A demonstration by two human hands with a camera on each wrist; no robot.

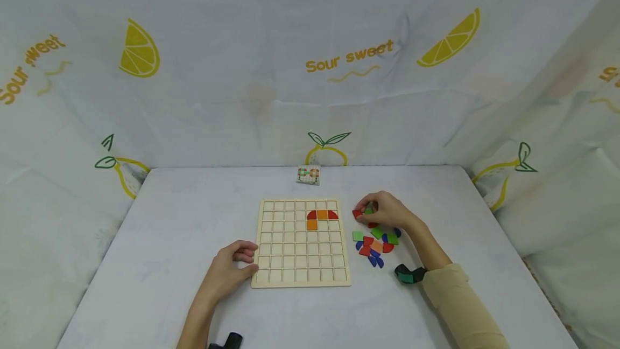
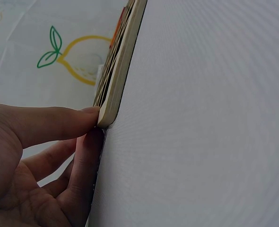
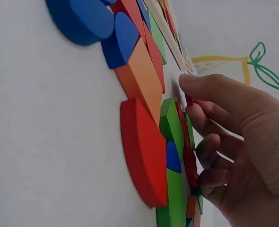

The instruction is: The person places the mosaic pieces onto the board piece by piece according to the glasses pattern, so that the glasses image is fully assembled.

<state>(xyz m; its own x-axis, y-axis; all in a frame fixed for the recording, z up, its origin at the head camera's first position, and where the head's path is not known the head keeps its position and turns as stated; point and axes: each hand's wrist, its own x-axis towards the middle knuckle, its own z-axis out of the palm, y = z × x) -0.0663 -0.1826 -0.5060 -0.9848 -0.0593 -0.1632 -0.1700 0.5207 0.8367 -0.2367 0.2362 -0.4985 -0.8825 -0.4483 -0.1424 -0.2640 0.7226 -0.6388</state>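
Observation:
A wooden grid board lies on the table, with two red rounded pieces and two orange squares in its upper right cells. My left hand rests against the board's left edge, thumb and fingertips touching it apart from each other. In the left wrist view the thumb meets the board's rim near a corner. Right of the board, my right hand pinches a small red piece between thumb and finger; its full shape is hidden. Loose pieces lie below that hand, including a red rounded one and an orange square.
A small pattern card with coloured shapes lies at the table's back edge. Several green, blue, red and orange pieces form a loose pile right of the board. A white printed cloth hangs behind the table.

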